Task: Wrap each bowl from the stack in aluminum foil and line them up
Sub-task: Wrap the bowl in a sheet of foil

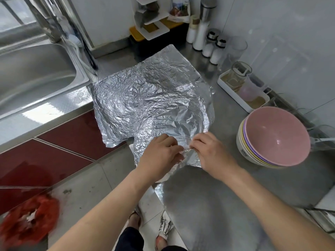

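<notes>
A rounded mound of crinkled aluminium foil [168, 122], dome-shaped as if laid over a bowl, sits at the near edge of the steel counter [208, 205]; the bowl itself is hidden under the foil. The left hand [159, 156] and right hand [212, 154] meet at the mound's near side, fingers curled, each pinching the same gathered foil edge between thumb and fingertips.

Behind the mound and partly under it lie loose wrinkled foil sheets [145, 82], spreading back toward the wall and overhanging the counter's front edge on the left. To the right, near the right hand but apart from it, stands the tilted stack of pastel bowls [273, 136], a pink one on top. Behind the stack is a white rectangular tray [235, 95] holding glass jars, and farther back a row of shakers with white contents [215, 51]. The stainless sink [36, 73] lies to the left.
</notes>
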Motion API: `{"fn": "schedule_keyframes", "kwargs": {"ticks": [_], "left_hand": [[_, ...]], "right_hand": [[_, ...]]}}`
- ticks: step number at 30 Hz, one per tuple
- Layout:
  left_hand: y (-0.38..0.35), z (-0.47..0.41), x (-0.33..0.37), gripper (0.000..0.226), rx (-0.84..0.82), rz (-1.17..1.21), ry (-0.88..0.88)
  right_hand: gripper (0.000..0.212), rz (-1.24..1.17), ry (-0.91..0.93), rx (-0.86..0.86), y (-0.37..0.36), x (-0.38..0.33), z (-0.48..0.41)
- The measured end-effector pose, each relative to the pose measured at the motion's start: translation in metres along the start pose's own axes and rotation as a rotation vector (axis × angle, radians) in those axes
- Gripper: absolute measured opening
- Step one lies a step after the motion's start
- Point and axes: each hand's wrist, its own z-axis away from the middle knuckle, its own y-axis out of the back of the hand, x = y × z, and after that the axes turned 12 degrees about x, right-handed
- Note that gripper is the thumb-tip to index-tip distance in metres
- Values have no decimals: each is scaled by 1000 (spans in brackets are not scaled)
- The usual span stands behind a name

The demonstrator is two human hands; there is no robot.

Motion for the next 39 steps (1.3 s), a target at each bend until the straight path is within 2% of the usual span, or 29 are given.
{"fn": "schedule_keyframes", "kwargs": {"ticks": [3,5,9,15,22,25,28,34,39], "left_hand": [[1,0,2,30,4,13,25],[1,0,-1,29,11,20,24],[-1,-1,-4,30,17,13,-17],[-18,-5,-6,17,24,-92,-212],[-11,-14,15,32,47,39,-49],[-7,-7,7,37,61,39,30],[-6,1,2,32,57,65,18],[-6,1,0,27,61,45,-41],[-7,-2,1,29,57,33,-31]], "right_hand": [[11,-67,-132,38,0,-10,-4],[8,-77,-141,25,-4,-15,-3],[11,-12,-72,15,-13,-17,-1],[22,98,-50,58,-19,-17,3],[19,158,103,67,-3,3,3],[27,139,127,30,0,11,0],[31,125,119,11,0,14,-2],[29,73,49,-22,0,18,-3],[8,-71,-183,26,9,3,-13]]}}
